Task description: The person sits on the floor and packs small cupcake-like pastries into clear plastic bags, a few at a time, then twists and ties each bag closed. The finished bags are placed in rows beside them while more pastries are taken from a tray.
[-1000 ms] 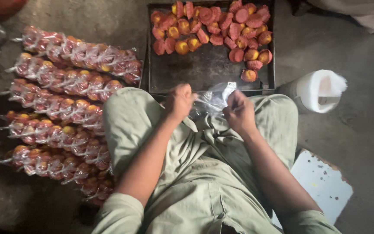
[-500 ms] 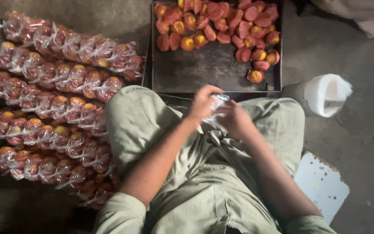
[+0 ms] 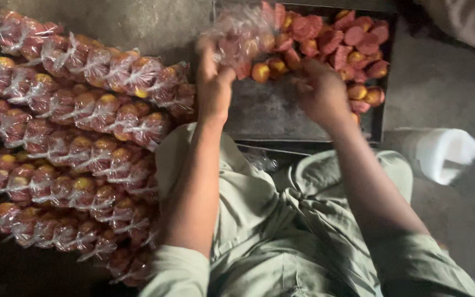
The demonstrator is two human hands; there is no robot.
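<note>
My left hand [image 3: 213, 77] is raised over the left edge of a dark metal tray [image 3: 273, 113] and grips a clear plastic bag [image 3: 241, 30] that hangs open above the tray. My right hand [image 3: 321, 91] reaches over the tray among loose red and orange round sweets [image 3: 353, 41] heaped at its far right; its fingers are curled and blurred, and I cannot tell whether they hold a sweet. My legs in pale green trousers fill the lower middle.
Several rows of filled, tied plastic bags of the same sweets [image 3: 78, 137] lie stacked on the floor at the left. A white roll of plastic [image 3: 446, 154] stands on the grey floor at the right. Another person's pale clothing [image 3: 468, 19] shows at the top right.
Both hands have moved from my lap forward over the tray. The clear bag went up with my left hand, and my right hand left the bag and reached toward the sweets.
</note>
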